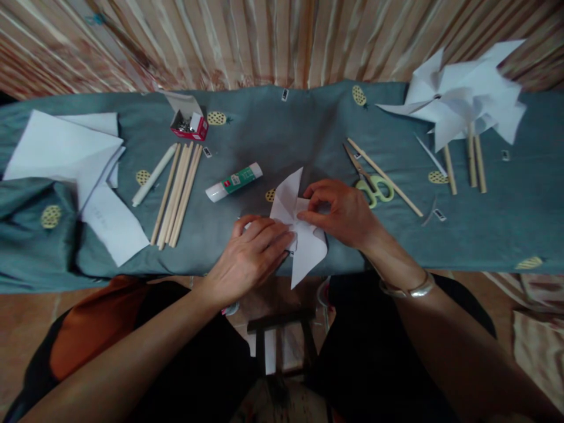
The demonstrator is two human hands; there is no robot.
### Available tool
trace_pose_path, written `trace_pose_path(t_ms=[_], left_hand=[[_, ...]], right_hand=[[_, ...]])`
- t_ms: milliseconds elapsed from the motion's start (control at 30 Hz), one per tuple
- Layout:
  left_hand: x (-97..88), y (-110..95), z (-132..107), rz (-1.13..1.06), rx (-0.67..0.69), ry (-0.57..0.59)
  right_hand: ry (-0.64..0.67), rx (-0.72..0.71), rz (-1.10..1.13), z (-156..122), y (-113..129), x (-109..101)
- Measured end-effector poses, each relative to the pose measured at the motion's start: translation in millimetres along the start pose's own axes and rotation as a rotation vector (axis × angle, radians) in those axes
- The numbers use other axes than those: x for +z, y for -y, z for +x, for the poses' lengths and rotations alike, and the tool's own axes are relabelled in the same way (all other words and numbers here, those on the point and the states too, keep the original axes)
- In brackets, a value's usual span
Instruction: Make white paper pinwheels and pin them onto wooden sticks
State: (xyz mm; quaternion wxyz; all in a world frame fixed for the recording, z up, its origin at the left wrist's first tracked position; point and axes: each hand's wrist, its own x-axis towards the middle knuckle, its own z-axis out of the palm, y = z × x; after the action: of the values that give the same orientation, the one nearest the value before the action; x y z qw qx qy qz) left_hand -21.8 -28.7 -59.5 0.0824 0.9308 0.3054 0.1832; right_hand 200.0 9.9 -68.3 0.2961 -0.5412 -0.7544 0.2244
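Note:
A white folded paper pinwheel [304, 244] lies at the near edge of the blue-grey cloth-covered table [282, 129]. My left hand [251, 255] lies on its left part, fingers stretched and pressing the paper flat. My right hand [341, 211] is curled over the paper's centre, with fingertips pinching a folded corner. A bracelet sits on my right wrist.
A glue stick [234, 182] lies left of the paper. Several wooden sticks [178, 194] and a red box of pins [189, 123] are further left, with white paper sheets [66, 155]. Green-handled scissors [372, 185] and one stick lie right. Finished pinwheels [462, 103] rest at far right.

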Motion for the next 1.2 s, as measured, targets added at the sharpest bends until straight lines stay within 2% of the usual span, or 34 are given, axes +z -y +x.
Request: trace_pose_path(t_ms=[500, 1200], left_hand=[[4.0, 1.7, 0.7, 0.028, -0.013, 0.041], [2.5, 1.0, 1.9, 0.014, -0.026, 0.043]], right_hand=[[-0.019, 0.045, 0.053, -0.3, 1.7, -1.9], [0.091, -0.016, 0.064, 1.8, -5.5, -7.1]])
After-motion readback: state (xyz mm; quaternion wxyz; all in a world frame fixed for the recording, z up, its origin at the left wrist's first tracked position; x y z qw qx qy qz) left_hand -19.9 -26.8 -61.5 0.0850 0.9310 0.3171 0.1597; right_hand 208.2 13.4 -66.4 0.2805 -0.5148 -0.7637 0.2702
